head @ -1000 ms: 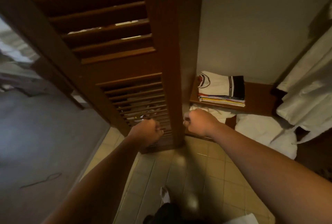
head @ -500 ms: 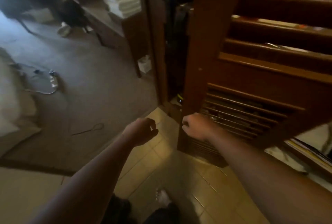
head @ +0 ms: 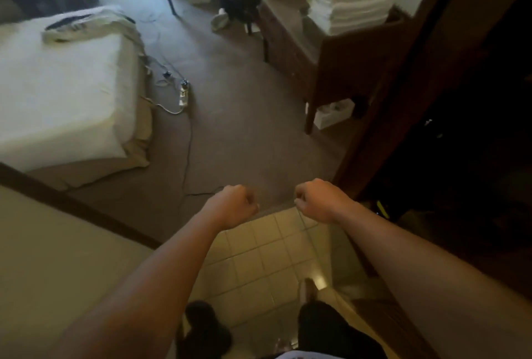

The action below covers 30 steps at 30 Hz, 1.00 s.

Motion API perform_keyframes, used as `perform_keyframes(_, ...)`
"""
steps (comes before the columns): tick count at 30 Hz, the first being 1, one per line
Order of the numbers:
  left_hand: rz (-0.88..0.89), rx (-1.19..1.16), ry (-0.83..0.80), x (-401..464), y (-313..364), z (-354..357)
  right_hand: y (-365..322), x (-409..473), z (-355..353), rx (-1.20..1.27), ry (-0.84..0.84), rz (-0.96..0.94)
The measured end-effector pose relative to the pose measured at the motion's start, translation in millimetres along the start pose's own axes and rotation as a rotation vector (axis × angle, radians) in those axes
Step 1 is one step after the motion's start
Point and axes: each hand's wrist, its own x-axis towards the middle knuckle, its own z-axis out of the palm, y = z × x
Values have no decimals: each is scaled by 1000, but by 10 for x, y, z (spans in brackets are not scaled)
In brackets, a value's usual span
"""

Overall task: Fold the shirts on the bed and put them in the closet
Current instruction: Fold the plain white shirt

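In the head view, a shirt [head: 86, 23] lies crumpled at the far end of the bed [head: 57, 94], well ahead and to the left of both hands. The left hand [head: 231, 207] is nearer the bed than the right hand [head: 319, 200]; both are clenched on nothing. The shirt's long axis seems to run across the bed.

Glossy tile floor [head: 259, 255], matt carpet [head: 236, 117], dark wood table [head: 339, 59], seemingly cloth-covered bed [head: 57, 94].

Bare forearms [head: 161, 281], no sleeves; dark trousers [head: 331, 327].
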Motion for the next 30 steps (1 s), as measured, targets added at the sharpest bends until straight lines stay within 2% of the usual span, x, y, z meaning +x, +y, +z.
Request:
perform_keyframes(16, -218, -239, 173, 1631, -839, -1444, -498, 2922, -1243, -97, -98, -294)
perform_keyframes(24, -282, -289, 227, 2604, -1460, -2137, -864, 4233, -1759, -87, -88, -344)
perform_keyframes(30, -305, -292, 240, 3401, -2169, -2875, -1260, 5424, -2142, -92, -96, -309)
